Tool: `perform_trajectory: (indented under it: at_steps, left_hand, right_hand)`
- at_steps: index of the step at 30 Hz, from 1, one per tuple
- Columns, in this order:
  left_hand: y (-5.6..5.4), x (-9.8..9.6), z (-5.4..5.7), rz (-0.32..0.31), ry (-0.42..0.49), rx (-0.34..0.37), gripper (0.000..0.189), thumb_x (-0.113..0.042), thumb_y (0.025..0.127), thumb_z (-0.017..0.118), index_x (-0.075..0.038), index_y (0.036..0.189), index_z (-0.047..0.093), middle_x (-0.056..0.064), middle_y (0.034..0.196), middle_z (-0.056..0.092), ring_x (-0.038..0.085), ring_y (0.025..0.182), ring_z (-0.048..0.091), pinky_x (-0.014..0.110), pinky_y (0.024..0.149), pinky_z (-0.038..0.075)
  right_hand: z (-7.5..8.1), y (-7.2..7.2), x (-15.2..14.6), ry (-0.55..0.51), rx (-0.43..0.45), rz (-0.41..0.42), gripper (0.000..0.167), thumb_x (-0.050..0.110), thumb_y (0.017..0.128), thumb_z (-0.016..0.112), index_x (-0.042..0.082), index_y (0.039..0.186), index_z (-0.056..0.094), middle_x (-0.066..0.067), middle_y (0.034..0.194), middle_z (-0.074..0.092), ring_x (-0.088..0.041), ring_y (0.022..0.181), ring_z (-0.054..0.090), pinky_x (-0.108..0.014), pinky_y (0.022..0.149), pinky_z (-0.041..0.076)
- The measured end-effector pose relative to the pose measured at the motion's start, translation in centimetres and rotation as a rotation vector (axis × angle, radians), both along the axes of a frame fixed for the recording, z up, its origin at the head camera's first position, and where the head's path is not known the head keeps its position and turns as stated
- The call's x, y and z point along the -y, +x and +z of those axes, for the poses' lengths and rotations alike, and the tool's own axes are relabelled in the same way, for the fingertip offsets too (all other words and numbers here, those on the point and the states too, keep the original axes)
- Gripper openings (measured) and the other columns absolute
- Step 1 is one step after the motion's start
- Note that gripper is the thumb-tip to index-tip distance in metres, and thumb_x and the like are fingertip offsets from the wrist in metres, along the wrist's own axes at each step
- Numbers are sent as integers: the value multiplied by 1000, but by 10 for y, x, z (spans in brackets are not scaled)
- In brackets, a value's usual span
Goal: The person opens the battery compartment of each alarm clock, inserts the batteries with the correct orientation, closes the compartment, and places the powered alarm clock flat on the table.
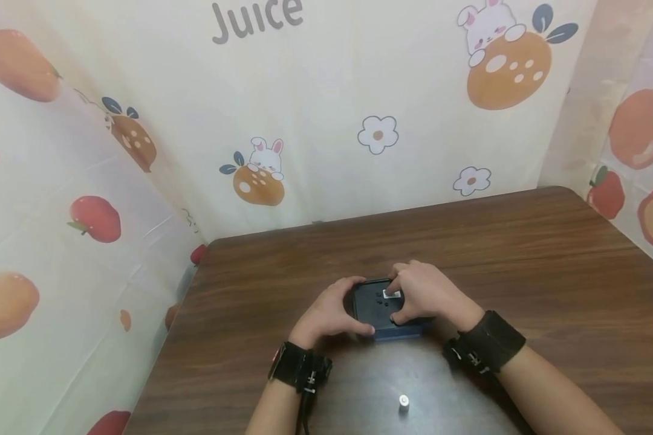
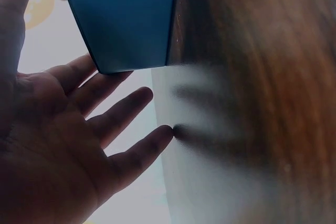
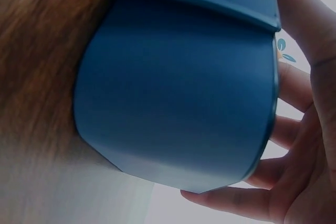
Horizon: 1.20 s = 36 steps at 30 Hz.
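Observation:
A blue device (image 1: 397,333) lies on the table with its black back panel (image 1: 371,307) facing up. Small black knobs and a white label (image 1: 392,294) show on that panel. My left hand (image 1: 329,311) holds the device's left end, thumb at the near corner and index finger at the far one; its other fingers spread out in the left wrist view. My right hand (image 1: 427,293) grips the right part, index fingertip at the label and thumb on the panel. In the right wrist view its remaining fingers lie along the device's far side.
A small white cylinder (image 1: 404,403), looking like a battery, stands upright on the brown wooden table (image 1: 239,338) nearer to me. Fruit-print curtains (image 1: 326,169) border the table's back and sides. Both wrists wear black straps (image 1: 492,341) with cables.

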<state>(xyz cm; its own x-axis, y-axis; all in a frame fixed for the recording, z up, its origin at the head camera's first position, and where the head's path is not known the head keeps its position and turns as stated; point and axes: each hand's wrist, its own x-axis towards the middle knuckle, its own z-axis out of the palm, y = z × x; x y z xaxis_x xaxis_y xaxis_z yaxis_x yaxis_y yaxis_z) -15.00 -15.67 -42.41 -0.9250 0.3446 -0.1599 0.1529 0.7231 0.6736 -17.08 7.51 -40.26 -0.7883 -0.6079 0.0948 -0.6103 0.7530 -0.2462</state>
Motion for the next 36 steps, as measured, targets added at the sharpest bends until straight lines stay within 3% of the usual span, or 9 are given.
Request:
perform_trajectory:
  at_steps: [18, 36]
  left_hand:
    - [-2, 1, 0, -7, -10, -12, 90, -49, 62, 86, -38, 139, 41, -9, 138, 49, 15, 115, 48, 47, 100, 43]
    - [-2, 1, -1, 0, 4, 6, 91, -52, 61, 86, -40, 139, 41, -9, 139, 49, 15, 116, 48, 48, 100, 43]
  right_hand:
    - [2, 0, 2, 11, -43, 25, 42, 49, 60, 82, 23, 93, 79, -1, 104, 66, -17, 84, 55, -35, 70, 50]
    - [2, -2, 2, 29, -15, 41, 42, 47, 62, 82, 21, 94, 79, -2, 103, 66, -17, 84, 55, -36, 71, 50]
